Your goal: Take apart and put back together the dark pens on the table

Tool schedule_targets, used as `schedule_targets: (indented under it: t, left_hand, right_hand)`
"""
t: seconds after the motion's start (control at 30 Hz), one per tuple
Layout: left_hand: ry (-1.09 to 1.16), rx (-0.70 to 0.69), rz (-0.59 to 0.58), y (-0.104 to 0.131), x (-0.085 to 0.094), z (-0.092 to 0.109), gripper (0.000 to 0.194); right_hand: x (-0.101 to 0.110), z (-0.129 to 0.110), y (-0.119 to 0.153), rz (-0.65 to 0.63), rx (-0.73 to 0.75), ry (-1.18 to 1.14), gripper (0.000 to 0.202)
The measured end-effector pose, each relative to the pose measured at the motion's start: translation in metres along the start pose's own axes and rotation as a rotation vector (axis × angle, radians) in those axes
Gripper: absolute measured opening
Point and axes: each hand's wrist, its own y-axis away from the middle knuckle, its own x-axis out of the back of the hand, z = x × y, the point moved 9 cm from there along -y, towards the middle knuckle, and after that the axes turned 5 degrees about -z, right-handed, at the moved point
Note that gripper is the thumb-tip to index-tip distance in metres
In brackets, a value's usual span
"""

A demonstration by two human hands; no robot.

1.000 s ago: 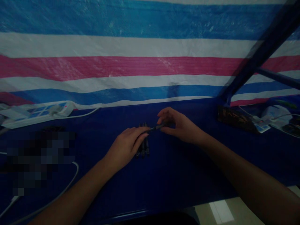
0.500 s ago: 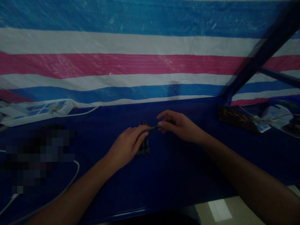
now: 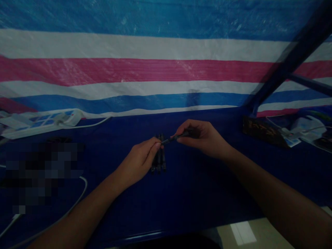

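My left hand (image 3: 141,155) pinches one end of a slim dark stick (image 3: 169,139); my right hand (image 3: 204,138) grips the other, beside dark sticks (image 3: 159,162) on the blue table (image 3: 192,197). A slack pinch could let it slip and scatter them. Whether the dark block (image 3: 261,131), far right, contains anything, I cannot tell.

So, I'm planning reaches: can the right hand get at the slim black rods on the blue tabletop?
Probably yes: the rods show uncovered ends, but the right hand holds another slim black rod and the left hand partly hides them.
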Motion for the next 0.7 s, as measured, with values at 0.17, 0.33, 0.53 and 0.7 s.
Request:
schedule_targets:
  t: [0.17,0.33,0.53,0.7]
  left_hand:
    - [0.028,-0.026,0.017,0.000,-0.001,0.001,0.019]
    - [0.039,-0.036,0.010,0.001,-0.003,0.003,0.014]
    - [0.046,-0.058,0.045,0.002,-0.001,0.005,0.014]
    - [0.038,-0.095,0.029,0.002,-0.004,0.007,0.015]
  right_hand:
    - [0.011,0.001,-0.001,0.104,-0.022,-0.067,0.022]
    - [0.018,-0.001,0.000,0.183,0.001,-0.039,0.027]
    - [0.009,0.004,0.000,0.106,-0.029,0.014,0.025]
    - [-0.001,0.006,0.000,0.025,-0.045,0.026,0.020]
